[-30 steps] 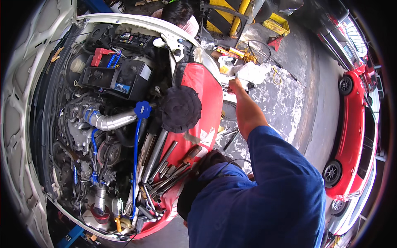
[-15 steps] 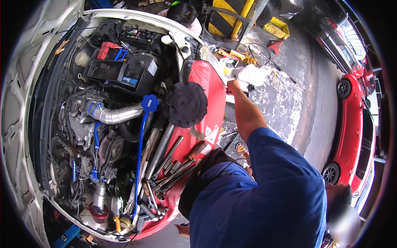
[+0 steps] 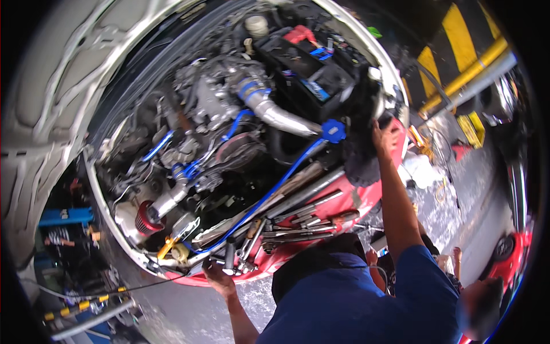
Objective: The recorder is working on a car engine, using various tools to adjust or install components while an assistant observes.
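My right hand [image 3: 387,139] has its fingers apart at the far front corner of the engine bay, beside a dark, round, ribbed cover [image 3: 362,167] partly behind my forearm. My left hand [image 3: 220,281] is low at the near front corner, fingers apart at the edge of the red front panel [image 3: 275,265]; a small dark shape by its fingertips is unclear. Between my hands, several wrenches and sockets [image 3: 298,228] lie on the panel. A blue hose [image 3: 269,192] runs past them up to a blue cap [image 3: 333,131]. A yellow-handled tool [image 3: 166,247] lies near my left hand.
The engine bay holds a black battery [image 3: 303,66], a silver pipe [image 3: 281,117] and a red cone air filter [image 3: 150,218]. The raised hood [image 3: 63,86] stands at left. Yellow-black striped barriers [image 3: 458,43], a white bag [image 3: 423,171], other people and a red car [image 3: 507,258] are at right.
My view has turned and shifted toward the engine bay. My right hand has come from the white bag on the right to the car's front corner. My left hand has come into view.
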`<action>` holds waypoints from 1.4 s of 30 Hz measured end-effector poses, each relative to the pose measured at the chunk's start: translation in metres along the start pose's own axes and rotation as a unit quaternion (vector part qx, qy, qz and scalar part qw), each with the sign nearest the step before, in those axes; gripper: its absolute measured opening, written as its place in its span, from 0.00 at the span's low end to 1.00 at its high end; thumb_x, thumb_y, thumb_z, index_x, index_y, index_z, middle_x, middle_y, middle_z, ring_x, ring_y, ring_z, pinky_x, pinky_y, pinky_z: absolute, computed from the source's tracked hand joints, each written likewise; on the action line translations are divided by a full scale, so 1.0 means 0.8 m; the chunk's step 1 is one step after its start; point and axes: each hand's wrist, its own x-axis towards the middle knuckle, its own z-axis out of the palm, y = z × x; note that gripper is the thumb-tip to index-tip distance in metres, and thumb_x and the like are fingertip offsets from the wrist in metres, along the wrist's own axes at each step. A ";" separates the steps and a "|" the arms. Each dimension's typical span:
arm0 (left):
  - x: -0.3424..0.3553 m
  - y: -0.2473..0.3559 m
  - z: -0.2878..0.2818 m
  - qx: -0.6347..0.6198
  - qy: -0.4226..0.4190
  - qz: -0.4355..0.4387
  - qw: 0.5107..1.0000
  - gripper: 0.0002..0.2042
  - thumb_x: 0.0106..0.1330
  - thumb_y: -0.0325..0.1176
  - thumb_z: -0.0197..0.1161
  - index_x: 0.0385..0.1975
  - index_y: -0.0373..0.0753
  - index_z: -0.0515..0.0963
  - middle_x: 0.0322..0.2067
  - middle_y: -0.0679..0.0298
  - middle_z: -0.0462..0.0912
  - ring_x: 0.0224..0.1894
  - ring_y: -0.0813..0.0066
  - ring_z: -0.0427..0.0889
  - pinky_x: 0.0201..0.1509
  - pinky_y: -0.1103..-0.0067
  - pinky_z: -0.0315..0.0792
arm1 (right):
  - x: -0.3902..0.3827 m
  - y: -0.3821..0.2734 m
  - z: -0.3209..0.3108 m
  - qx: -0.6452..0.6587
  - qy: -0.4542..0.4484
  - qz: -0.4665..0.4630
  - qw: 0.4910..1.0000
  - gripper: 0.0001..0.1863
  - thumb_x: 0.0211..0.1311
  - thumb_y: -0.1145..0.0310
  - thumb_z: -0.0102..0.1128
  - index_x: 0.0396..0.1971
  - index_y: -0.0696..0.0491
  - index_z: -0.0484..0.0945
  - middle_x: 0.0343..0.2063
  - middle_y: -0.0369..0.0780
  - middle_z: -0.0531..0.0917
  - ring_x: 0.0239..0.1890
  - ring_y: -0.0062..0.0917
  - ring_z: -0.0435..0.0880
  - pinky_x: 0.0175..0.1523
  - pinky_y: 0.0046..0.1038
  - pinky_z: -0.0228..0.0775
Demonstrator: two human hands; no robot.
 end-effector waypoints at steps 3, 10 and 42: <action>0.027 0.031 -0.002 0.034 -0.009 0.003 0.999 0.13 0.76 0.31 0.54 0.52 0.30 0.75 0.38 0.57 0.81 0.35 0.73 0.79 0.38 0.77 0.75 | -0.018 -0.022 0.010 -0.081 -0.026 -0.016 0.996 0.55 0.54 0.25 0.56 0.77 0.38 0.48 0.68 0.61 0.57 0.69 0.57 0.60 0.65 0.60 0.56; 0.119 0.106 0.058 0.014 -0.023 0.036 0.999 0.11 0.76 0.33 0.56 0.49 0.32 0.77 0.31 0.58 0.83 0.31 0.74 0.82 0.36 0.78 0.75 | -0.001 -0.042 0.019 -0.124 -0.027 -0.004 0.992 0.58 0.55 0.27 0.57 0.77 0.46 0.46 0.62 0.61 0.62 0.65 0.57 0.64 0.66 0.54 0.58; 0.166 0.541 -0.017 0.148 -0.432 0.365 0.811 0.10 0.64 0.24 0.69 0.41 0.33 0.76 0.29 0.55 0.82 0.28 0.61 0.82 0.30 0.69 0.76 | 0.020 -0.036 0.042 -0.149 -0.034 0.016 0.988 0.66 0.48 0.21 0.54 0.78 0.49 0.42 0.70 0.65 0.53 0.72 0.58 0.54 0.71 0.57 0.47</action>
